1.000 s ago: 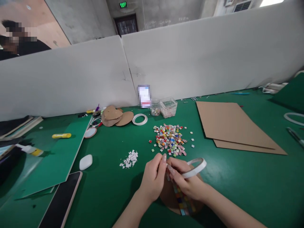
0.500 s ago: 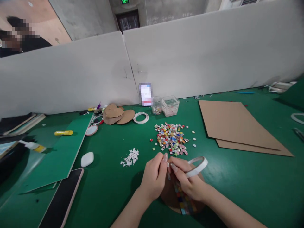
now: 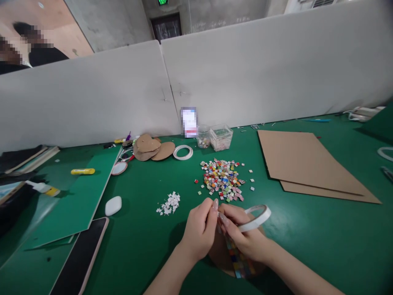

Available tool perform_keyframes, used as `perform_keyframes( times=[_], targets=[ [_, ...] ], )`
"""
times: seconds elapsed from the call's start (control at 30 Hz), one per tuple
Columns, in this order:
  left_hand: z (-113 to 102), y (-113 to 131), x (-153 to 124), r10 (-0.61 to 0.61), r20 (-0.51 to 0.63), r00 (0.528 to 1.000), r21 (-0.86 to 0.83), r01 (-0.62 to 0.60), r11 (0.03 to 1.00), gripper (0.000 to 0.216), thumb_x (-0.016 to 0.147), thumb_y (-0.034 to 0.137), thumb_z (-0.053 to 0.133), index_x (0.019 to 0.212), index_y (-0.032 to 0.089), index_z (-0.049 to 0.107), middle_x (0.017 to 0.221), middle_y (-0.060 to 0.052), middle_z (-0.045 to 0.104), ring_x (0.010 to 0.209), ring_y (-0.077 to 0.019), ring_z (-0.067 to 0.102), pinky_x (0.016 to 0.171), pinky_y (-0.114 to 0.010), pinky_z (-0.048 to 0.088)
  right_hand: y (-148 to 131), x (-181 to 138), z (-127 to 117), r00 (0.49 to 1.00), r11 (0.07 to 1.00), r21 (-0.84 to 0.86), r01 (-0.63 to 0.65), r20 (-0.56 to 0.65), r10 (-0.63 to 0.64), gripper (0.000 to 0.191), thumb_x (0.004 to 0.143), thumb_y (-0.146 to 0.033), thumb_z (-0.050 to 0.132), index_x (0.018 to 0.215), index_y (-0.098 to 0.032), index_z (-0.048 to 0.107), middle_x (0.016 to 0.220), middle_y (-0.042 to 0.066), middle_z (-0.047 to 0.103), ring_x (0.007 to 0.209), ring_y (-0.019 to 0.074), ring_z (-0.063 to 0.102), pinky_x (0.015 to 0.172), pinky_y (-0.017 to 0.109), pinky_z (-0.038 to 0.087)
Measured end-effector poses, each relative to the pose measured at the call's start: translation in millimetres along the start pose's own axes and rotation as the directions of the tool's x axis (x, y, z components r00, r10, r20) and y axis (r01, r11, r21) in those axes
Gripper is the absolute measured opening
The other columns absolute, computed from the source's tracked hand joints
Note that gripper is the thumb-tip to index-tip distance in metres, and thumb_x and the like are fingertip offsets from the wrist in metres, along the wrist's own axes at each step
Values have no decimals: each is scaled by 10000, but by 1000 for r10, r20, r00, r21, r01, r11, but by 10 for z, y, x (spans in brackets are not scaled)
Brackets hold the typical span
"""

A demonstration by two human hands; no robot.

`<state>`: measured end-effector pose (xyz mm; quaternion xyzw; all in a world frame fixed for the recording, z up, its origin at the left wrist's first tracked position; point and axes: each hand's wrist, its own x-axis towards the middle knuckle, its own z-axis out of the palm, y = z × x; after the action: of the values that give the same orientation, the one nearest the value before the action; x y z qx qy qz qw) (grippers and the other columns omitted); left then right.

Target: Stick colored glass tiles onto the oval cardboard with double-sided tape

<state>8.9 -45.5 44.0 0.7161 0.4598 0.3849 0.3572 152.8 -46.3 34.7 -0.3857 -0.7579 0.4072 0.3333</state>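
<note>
While an EXIT sign (image 3: 163, 2) glows, right hand (image 3: 244, 231) closed on white tape (image 3: 255, 223), left hand (image 3: 200, 229) pinched, contents hidden

A glossy green tabletop (image 3: 313, 250). Near its middle lies a heap of small coloured tiles (image 3: 222, 179), with white scraps (image 3: 169, 203) to the left. Behind are cardboard discs (image 3: 146, 148), a white ring (image 3: 183, 157), a clear cup (image 3: 204, 141) and box (image 3: 221, 141). At right, two cardboard sheets (image 3: 307, 164) overlap.
</note>
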Motion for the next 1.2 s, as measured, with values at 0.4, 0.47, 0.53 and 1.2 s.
perform_keyframes(
  times=[0.4, 0.47, 0.53, 1.2],
  targets=[
    [-3, -16, -17, 16, 3, 1000, 24, -16, 1000, 258, 915, 218, 304, 659, 200, 276, 564, 58, 304, 490, -81, 302, 483, -222, 227, 8, -17, -8, 1000, 999, -44, 21, -4, -21, 232, 915, -255, 287, 696, -212, 346, 621, -22, 434, 565, 125, 396, 546, 260, 310],
    [-2, -21, -19, 18, 0, 1000, 10, -18, 1000, 257, 915, 216, 306, 660, 200, 277, 564, 58, 306, 491, -80, 302, 481, -217, 231, 8, -22, -12, 1000, 999, -34, 25, -5, -25, 241, 921, -259, 274, 702, -210, 359, 625, -20, 447, 568, 125, 407, 553, 263, 310],
    [-2, -22, -19, 23, 0, 1000, 1, -23, 1000, 256, 914, 215, 307, 660, 201, 276, 564, 58, 307, 492, -81, 302, 480, -214, 234, -1, -22, -17, 999, 999, -23, 32, -9, -32, 251, 924, -272, 273, 700, -208, 367, 628, -18, 454, 573, 126, 413, 560, 266, 312],
    [-11, 25, -9, 2, 14, 1000, 75, -3, 997, 250, 894, 197, 320, 648, 199, 276, 554, 56, 321, 484, -82, 318, 483, -227, 222, -35, -4, -22, 998, 995, -82, 49, -25, -52, 172, 867, -196, 308, 714, -207, 385, 635, -1, 466, 567, 138, 404, 541, 269, 320]
  ],
)
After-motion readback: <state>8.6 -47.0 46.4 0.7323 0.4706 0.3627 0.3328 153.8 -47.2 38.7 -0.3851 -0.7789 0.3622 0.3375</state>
